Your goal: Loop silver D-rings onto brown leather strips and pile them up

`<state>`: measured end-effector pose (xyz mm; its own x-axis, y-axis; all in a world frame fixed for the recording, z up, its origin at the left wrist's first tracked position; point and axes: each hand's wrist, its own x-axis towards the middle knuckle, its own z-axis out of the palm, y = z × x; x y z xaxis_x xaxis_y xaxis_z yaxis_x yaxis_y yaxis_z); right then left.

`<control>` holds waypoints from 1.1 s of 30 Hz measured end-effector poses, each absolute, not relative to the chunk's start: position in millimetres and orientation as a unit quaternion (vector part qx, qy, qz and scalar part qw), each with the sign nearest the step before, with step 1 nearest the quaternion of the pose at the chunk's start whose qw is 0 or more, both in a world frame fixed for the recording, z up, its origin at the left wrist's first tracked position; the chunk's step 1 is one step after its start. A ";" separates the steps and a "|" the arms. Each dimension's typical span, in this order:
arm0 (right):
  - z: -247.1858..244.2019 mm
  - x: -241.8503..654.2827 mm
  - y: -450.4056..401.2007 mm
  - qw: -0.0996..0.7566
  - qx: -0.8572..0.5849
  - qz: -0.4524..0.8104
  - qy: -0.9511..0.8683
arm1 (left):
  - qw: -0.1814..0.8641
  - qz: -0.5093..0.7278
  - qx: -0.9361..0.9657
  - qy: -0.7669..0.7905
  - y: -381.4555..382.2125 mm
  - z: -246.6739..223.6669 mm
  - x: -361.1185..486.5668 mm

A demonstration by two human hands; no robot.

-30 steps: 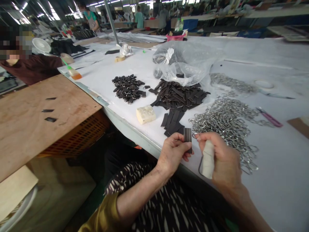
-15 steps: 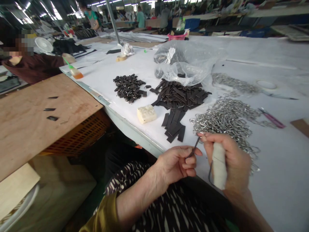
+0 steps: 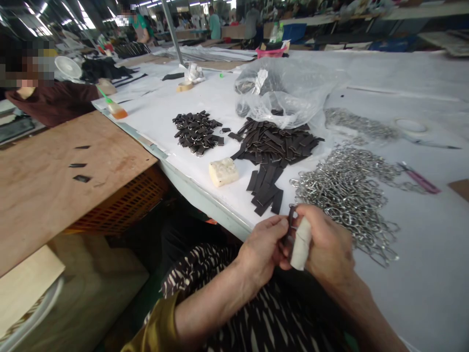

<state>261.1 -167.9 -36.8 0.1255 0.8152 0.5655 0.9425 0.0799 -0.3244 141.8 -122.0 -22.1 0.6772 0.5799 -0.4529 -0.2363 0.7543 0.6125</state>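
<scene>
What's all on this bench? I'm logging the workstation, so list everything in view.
strips: loose heap, black, table centre
finished tabs: smaller pile, black, left of the heap
rings: tangled heap, silver, right of the strips
bag: one, clear, behind the strips
block: one, cream, near table edge
snips: one, pink, far right
board: one, brown, left
left hand: pinches a strip
right hand: holds a white-wrapped tool

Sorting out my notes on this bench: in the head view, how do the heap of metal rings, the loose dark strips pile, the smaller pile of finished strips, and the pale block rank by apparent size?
1. Heap of metal rings
2. Loose dark strips pile
3. Smaller pile of finished strips, though it lies farther from the camera
4. Pale block
</scene>
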 end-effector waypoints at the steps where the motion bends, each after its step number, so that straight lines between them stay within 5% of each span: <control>1: -35.6 261.1 -167.1 0.332 -0.664 -0.096 -0.663 | 0.861 0.235 0.304 0.333 -122.5 -21.4 141.1; 8: -24.1 255.9 -165.0 0.313 -0.651 -0.085 -0.687 | 0.751 0.205 0.525 0.344 -118.2 -11.1 130.8; 17: -21.8 257.7 -171.7 0.341 -0.690 -0.017 -0.639 | 0.789 0.184 0.475 0.344 -108.6 -15.4 126.0; 33: -26.4 255.0 -166.6 0.351 -0.615 -0.083 -0.701 | 0.738 0.222 0.506 0.386 -108.6 -22.2 126.5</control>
